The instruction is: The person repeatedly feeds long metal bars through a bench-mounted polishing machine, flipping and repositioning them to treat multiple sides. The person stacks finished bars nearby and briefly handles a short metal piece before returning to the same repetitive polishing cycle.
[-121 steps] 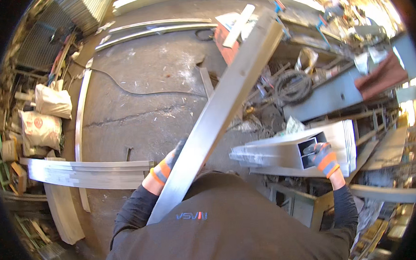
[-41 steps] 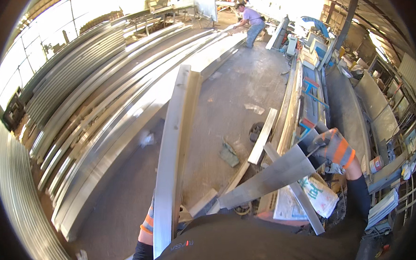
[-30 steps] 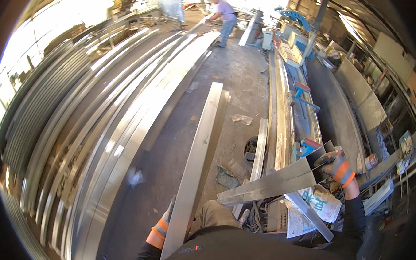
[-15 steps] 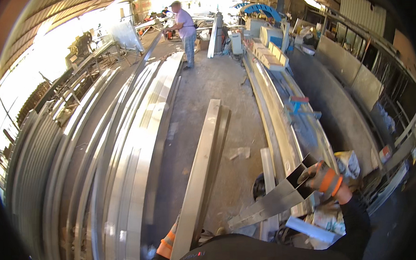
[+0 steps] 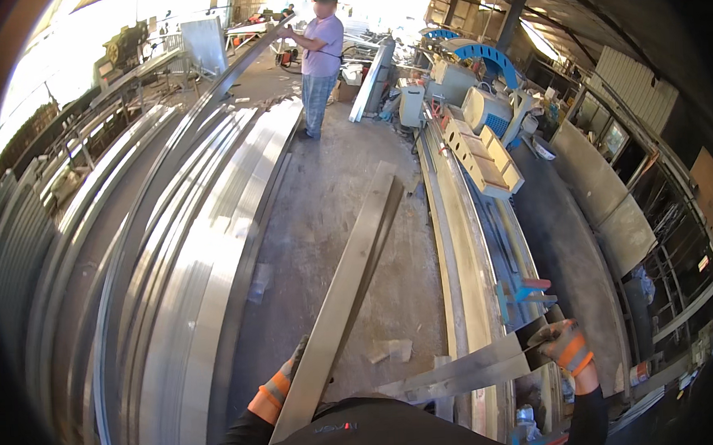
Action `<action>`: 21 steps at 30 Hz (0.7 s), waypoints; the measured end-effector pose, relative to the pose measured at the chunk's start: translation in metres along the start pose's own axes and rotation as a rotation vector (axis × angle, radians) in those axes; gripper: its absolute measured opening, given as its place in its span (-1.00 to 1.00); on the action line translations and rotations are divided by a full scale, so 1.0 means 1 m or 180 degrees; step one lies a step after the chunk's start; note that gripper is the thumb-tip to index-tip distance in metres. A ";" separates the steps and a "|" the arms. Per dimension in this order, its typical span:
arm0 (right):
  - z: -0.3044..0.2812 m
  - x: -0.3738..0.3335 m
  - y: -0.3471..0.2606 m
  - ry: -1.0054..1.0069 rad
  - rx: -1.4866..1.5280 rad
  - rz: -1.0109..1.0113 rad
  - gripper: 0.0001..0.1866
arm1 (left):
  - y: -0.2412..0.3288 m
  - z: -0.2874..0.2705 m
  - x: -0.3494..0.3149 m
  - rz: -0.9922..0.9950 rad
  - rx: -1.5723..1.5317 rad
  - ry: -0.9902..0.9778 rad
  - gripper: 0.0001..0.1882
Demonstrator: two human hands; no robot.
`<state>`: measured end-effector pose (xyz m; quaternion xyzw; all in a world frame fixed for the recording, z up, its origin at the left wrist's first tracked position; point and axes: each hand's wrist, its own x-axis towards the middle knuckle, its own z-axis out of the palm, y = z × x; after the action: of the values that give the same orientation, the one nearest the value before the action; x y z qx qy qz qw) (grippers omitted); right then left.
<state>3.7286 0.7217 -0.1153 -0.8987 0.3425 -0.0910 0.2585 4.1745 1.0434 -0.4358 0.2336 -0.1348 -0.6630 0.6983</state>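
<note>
Both my hands wear dark gloves with orange bands. My left hand (image 5: pixel 281 387) is at the left side of a long grey metal profile (image 5: pixel 340 292), near its lower end by my body. Its fingers close on the profile's edge and partly go out of sight behind it. The profile stretches ahead over the floor. To the right, my right hand (image 5: pixel 565 347) grips the rim at the open end of a hollow rectangular metal profile (image 5: pixel 469 368). This second piece lies across in front of me, its other end close to my body.
Long shiny metal profiles (image 5: pixel 207 295) lie stacked at the left. Ahead, a person (image 5: pixel 321 59) in a light purple shirt holds a long metal strip (image 5: pixel 224 80). On the right run long rails (image 5: pixel 464 281) with a wooden box (image 5: pixel 482 163) and a blue clamp (image 5: pixel 524 289).
The view has shifted. The other person's strip end is raised higher. My left hand shows more fully beside the long profile, and my right hand keeps its grip on the hollow one.
</note>
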 end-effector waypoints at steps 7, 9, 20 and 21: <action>-0.037 0.303 0.137 0.0628 0.0763 0.0729 -0.76 | 0.174 -0.042 0.323 -0.0394 0.0115 -0.0126 -0.36; -0.046 0.397 0.160 0.0606 0.0518 0.0689 -0.72 | 0.212 -0.062 0.420 -0.0432 0.0109 -0.0079 -0.35; -0.139 1.020 0.210 -0.0188 0.0469 0.0200 -0.66 | 0.483 -0.125 0.835 -0.0048 -0.0135 0.0291 -0.34; -0.144 1.078 0.218 -0.0202 0.0450 0.0077 -0.66 | 0.507 -0.141 0.877 -0.0026 -0.0180 0.0296 -0.34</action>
<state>4.3628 -0.1882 -0.1219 -0.8764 0.3377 -0.0833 0.3331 4.7560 0.2030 -0.4071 0.2449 -0.0825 -0.6579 0.7074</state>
